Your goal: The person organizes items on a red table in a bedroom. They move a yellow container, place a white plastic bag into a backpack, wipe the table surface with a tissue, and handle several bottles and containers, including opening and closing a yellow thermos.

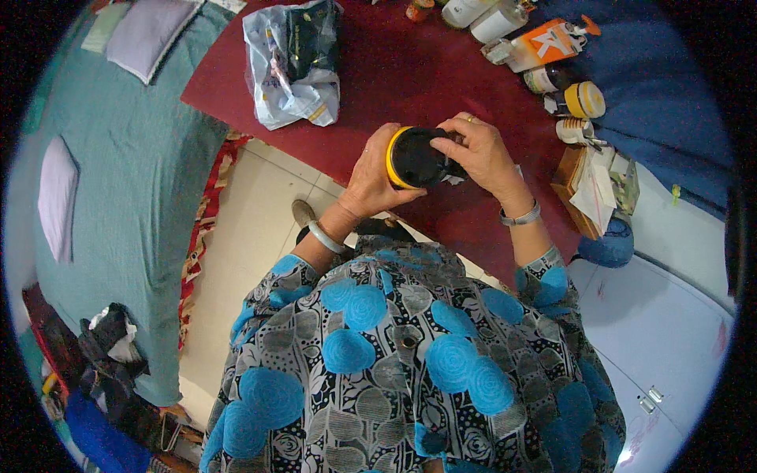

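My left hand [375, 174] is wrapped around a round black container [417, 158] with a yellow rim, its thumb along the near side. The dark round face is turned up towards me. At the container's right edge, the thumb and fingers of my right hand [476, 148] grip it. Part of that edge is hidden under the fingers, along with a dark piece I cannot make out. Both hands are above the near edge of a dark red tabletop [402, 71]. A crumpled plastic bag [293, 65] with a dark packet in it lies beyond my left hand.
Bottles line the table's far right, among them an orange-labelled pump bottle [547, 44] and a jar with a yellow lid [584, 100]. A wooden box [571, 189] holds papers. A white cabinet [650, 331] stands right, a bed with a green sheet [124, 177] left.
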`<state>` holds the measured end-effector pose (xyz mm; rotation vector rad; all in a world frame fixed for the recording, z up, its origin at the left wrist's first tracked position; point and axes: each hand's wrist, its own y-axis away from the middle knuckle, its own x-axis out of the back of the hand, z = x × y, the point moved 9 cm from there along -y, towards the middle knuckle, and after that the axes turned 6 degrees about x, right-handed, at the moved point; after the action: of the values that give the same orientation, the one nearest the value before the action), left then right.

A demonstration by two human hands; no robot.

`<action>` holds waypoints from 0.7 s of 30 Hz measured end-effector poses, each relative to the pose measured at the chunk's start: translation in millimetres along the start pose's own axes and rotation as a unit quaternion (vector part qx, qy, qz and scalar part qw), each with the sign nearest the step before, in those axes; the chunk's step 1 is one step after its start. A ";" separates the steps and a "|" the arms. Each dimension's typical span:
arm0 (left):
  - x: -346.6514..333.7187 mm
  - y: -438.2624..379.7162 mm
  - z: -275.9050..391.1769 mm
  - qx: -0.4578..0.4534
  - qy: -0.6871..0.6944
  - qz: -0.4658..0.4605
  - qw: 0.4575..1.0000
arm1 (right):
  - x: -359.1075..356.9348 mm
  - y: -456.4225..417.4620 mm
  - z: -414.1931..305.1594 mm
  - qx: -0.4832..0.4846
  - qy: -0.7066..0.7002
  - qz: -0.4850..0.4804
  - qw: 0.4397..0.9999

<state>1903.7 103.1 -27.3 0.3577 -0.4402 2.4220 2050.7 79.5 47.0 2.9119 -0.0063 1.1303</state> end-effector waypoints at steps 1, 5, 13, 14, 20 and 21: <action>0.2 -0.5 0.5 0.000 -0.003 0.003 1.000 | 0.2 -0.4 0.1 -0.006 0.002 0.004 1.000; -1.0 -0.9 -0.5 -0.007 -0.002 0.010 1.000 | -5.3 4.9 23.0 -0.033 -0.093 0.055 0.994; 1.2 -0.3 0.0 0.001 0.006 0.005 1.000 | 3.6 10.7 8.9 -0.041 -0.061 0.104 0.992; 0.8 -0.4 -0.7 0.003 0.008 0.002 1.000 | 7.2 11.0 7.3 -0.052 -0.066 0.111 0.990; 1.1 0.2 -0.6 -0.004 0.008 0.012 1.000 | 23.4 18.9 27.1 -0.159 -0.266 0.112 0.944; 1.6 -0.7 1.3 -0.012 0.002 0.011 1.000 | 28.4 23.9 35.3 -0.168 -0.311 0.134 0.926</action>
<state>1903.2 104.0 -25.5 0.3388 -0.4737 2.4359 2095.3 55.1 40.4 2.8528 -0.5586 0.1360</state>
